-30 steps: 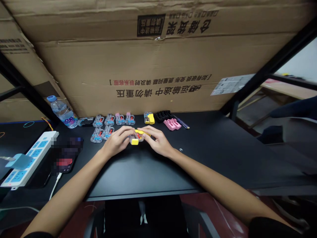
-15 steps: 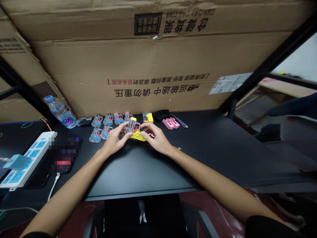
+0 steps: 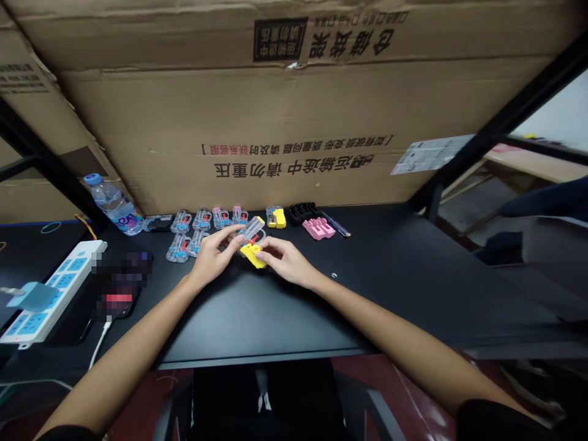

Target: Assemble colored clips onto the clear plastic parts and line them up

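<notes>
Both hands are over the black table, closed on one small toy water gun [image 3: 252, 254] with a clear body, a red trigger and a yellow part. My left hand [image 3: 215, 254] pinches its clear body from the left. On the other side, my right hand [image 3: 287, 262] grips the yellow part between thumb and fingers. Tilted, the toy has its yellow part lower and nearer me. Behind my left hand, several clear toys [image 3: 177, 247] with red triggers and blue inner parts lie in rows. Another clear-and-yellow toy [image 3: 276, 217] lies farther back.
Black holders [image 3: 302, 212], a pink holder [image 3: 318, 228] and a pen-like tool [image 3: 337, 225] lie at the back. A water bottle [image 3: 114, 205], power strip [image 3: 55, 291] and phone [image 3: 122, 288] are left. A large cardboard box [image 3: 257, 110] stands behind the table.
The toy has turned in my hands: its clear end now leans right, and its yellow part has swung down toward me. My right fingers have shifted on the yellow part.
</notes>
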Demonstrator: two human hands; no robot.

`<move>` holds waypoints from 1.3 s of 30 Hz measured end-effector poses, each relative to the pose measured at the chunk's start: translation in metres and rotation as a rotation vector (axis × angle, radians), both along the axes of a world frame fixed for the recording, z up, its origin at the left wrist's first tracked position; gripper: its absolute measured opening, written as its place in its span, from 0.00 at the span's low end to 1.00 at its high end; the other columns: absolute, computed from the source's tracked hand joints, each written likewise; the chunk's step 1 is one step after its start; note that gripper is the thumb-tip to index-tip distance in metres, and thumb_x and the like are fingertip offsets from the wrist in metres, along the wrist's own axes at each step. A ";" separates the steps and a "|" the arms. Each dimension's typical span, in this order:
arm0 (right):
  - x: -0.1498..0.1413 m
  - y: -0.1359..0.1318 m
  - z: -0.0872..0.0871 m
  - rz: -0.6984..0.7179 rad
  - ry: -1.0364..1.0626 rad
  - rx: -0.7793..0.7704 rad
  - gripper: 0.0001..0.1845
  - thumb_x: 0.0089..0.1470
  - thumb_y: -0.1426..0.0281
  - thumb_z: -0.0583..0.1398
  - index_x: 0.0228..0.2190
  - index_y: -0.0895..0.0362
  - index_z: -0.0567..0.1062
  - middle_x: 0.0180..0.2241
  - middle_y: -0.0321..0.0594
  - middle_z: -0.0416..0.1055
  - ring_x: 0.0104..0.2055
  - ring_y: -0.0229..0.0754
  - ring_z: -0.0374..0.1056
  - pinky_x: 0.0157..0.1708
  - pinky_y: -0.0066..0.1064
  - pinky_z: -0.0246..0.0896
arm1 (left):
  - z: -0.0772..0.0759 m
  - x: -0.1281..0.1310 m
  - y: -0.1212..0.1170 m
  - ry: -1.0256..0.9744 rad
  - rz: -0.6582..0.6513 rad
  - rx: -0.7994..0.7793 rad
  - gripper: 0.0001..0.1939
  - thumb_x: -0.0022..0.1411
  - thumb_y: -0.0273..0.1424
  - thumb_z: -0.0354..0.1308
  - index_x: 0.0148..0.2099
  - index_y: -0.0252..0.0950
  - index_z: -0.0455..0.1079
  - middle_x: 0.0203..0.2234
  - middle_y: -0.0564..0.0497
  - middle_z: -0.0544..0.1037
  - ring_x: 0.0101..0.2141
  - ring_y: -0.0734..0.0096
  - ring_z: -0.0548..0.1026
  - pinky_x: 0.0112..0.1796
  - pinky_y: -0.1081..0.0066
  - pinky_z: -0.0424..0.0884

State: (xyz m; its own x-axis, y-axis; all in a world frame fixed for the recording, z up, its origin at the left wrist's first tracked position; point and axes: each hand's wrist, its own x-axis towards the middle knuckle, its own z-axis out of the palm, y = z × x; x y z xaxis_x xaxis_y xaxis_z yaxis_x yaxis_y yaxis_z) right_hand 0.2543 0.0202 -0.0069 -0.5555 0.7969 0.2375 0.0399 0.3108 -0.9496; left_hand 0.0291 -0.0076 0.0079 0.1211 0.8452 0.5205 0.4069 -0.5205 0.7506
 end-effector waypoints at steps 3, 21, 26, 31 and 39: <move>-0.001 -0.001 0.001 0.000 0.009 -0.013 0.14 0.61 0.57 0.66 0.36 0.56 0.77 0.33 0.37 0.74 0.34 0.41 0.70 0.38 0.35 0.69 | -0.001 -0.001 0.000 -0.005 0.003 -0.010 0.19 0.74 0.42 0.59 0.58 0.37 0.78 0.35 0.50 0.85 0.32 0.69 0.81 0.37 0.70 0.78; 0.000 -0.001 -0.001 -0.035 0.021 0.076 0.14 0.62 0.57 0.65 0.37 0.56 0.77 0.34 0.38 0.75 0.35 0.42 0.71 0.39 0.34 0.70 | 0.001 0.003 -0.002 -0.024 0.016 0.023 0.17 0.74 0.41 0.60 0.57 0.37 0.78 0.34 0.51 0.84 0.31 0.71 0.80 0.36 0.71 0.77; 0.001 -0.001 -0.003 -0.045 0.014 0.104 0.13 0.63 0.58 0.65 0.37 0.56 0.77 0.34 0.38 0.77 0.35 0.42 0.72 0.39 0.35 0.70 | 0.004 0.003 -0.004 -0.013 0.002 0.047 0.17 0.74 0.40 0.60 0.58 0.37 0.77 0.34 0.51 0.85 0.32 0.70 0.80 0.37 0.71 0.77; 0.001 -0.001 -0.003 -0.053 0.022 0.178 0.10 0.63 0.61 0.65 0.36 0.55 0.78 0.35 0.38 0.78 0.36 0.42 0.73 0.41 0.35 0.70 | 0.006 0.003 -0.005 0.025 0.013 0.096 0.17 0.74 0.40 0.59 0.57 0.37 0.77 0.35 0.50 0.84 0.30 0.72 0.78 0.36 0.72 0.76; 0.000 -0.002 -0.003 -0.067 0.038 0.100 0.14 0.62 0.57 0.66 0.36 0.56 0.78 0.34 0.38 0.77 0.35 0.42 0.72 0.39 0.35 0.69 | 0.004 0.002 -0.004 0.050 0.022 0.179 0.15 0.74 0.37 0.61 0.58 0.35 0.77 0.37 0.49 0.85 0.31 0.73 0.79 0.37 0.73 0.77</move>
State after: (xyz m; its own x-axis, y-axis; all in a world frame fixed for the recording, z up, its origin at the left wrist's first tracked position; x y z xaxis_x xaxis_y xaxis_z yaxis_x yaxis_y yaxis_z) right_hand 0.2542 0.0186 -0.0101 -0.4906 0.8034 0.3374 0.0282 0.4016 -0.9154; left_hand 0.0313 -0.0119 0.0123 0.1331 0.7426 0.6563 0.4547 -0.6342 0.6254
